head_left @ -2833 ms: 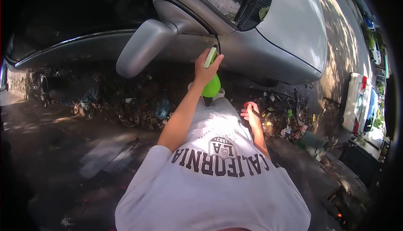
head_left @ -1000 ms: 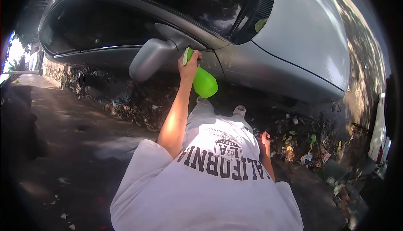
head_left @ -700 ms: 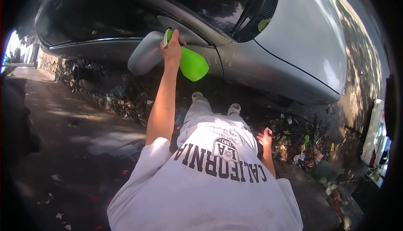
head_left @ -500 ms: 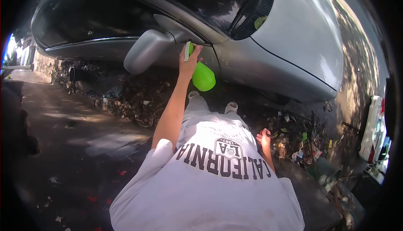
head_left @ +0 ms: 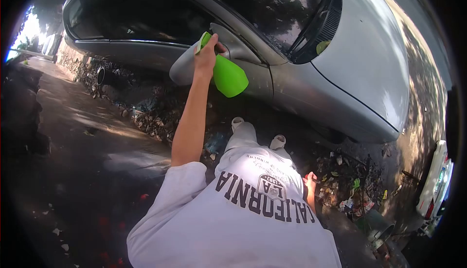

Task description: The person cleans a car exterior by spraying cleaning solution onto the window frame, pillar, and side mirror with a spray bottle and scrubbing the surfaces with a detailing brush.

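Note:
My left hand [head_left: 206, 56] is wrapped round the neck of a bright green spray bottle [head_left: 230, 76], and its green and white head shows above the fist. The bottle is tilted, its base toward the lower right. Behind the hand is the silver side mirror [head_left: 184, 68] of a grey car [head_left: 292, 83], partly hidden; whether they touch I cannot tell. Low beside the shirt, my right hand [head_left: 310, 179] has its fingers loosely apart, with nothing clearly visible in them. A reddish patch shows at its fingers, and the shirt hides part of the arm.
Dark car windows [head_left: 136, 12] and the windshield [head_left: 272, 5] lie ahead. Leaves and litter [head_left: 357, 190] cover the ground at the right, near a grey-green container [head_left: 377, 226]. A white vehicle [head_left: 435, 180] stands at the far right. Paving [head_left: 82, 117] runs along the left.
My left hand has moved with the bottle from beside the mirror to in front of it. The view has shifted, so the car sits further right. My right hand is lower in the picture.

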Available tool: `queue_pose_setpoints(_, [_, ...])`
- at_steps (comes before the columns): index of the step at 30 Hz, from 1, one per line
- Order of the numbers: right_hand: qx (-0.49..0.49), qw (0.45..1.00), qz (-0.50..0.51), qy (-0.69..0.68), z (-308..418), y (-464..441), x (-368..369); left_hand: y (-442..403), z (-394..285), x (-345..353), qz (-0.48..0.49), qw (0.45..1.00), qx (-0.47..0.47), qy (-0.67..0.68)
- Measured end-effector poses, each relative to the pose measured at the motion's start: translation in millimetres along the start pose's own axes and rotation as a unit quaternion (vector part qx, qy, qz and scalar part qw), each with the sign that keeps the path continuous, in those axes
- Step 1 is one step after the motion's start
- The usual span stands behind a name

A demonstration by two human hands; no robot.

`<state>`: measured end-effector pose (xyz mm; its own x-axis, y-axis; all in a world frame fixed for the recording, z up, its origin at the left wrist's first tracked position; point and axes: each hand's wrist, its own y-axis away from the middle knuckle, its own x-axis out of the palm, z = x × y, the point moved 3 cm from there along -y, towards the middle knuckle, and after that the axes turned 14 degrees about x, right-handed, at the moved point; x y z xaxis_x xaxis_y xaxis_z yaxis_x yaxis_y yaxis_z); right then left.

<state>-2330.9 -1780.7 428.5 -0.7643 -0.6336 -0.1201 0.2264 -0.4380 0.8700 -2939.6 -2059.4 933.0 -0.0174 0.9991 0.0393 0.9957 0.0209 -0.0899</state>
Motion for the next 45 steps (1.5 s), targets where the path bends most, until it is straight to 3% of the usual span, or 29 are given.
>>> queue_pose_setpoints(2, [-0.004,1.000,-0.019,-0.019,4,4,6,-21,-38,-11,-0.011,1.000,0.006,0.006])
queue_pose_setpoints(4, [-0.005,1.000,-0.010,0.008,2,-5,10,-46,-61,-23,0.041,0.998,0.023,0.035])
queue_pose_setpoints(7, [0.015,1.000,-0.008,0.016,11,5,22,-73,-62,-45,0.004,1.000,-0.025,-0.014])
queue_pose_setpoints(11, [0.011,1.000,0.003,0.016,40,39,50,-60,-47,-37,0.046,0.998,-0.011,-0.031])
queue_pose_setpoints(14, [0.000,0.998,0.010,0.063,46,39,63,-45,-39,-22,0.043,0.997,0.054,-0.022])
queue_pose_setpoints(16, [-0.041,0.998,0.005,0.046,41,39,67,-45,-32,-22,0.037,0.998,0.029,-0.031])
queue_pose_setpoints(20, [-0.023,0.998,-0.007,0.054,48,56,65,-28,-21,-8,0.045,0.997,0.004,-0.066])
queue_pose_setpoints(25, [-0.001,0.999,-0.035,0.028,26,50,44,6,34,21,0.051,0.998,0.031,-0.008])
queue_pose_setpoints(27, [0.046,0.999,-0.016,-0.011,29,66,39,27,55,29,0.051,0.997,-0.001,-0.059])
queue_pose_setpoints(29, [0.030,0.999,-0.015,-0.022,38,91,39,47,79,41,0.066,0.995,-0.009,-0.071])
queue_pose_setpoints(31, [0.084,0.996,-0.031,-0.025,52,120,40,65,99,56,0.074,0.996,0.043,-0.023])
queue_pose_setpoints(35, [0.015,0.999,-0.043,0.017,45,124,30,84,129,66,0.125,0.990,0.032,-0.065])
queue_pose_setpoints(37, [-0.027,0.999,-0.042,0.009,34,114,22,89,147,67,0.139,0.983,-0.048,-0.113])
queue_pose_setpoints(39, [0.016,0.999,-0.028,-0.041,24,108,16,105,154,73,0.133,0.985,-0.016,-0.105])
queue_pose_setpoints(43, [0.025,0.999,-0.031,-0.001,26,108,8,118,164,63,0.086,0.992,0.046,-0.075])
queue_pose_setpoints(45, [0.009,1.000,-0.026,0.003,32,110,7,113,174,52,0.068,0.994,0.033,-0.079])
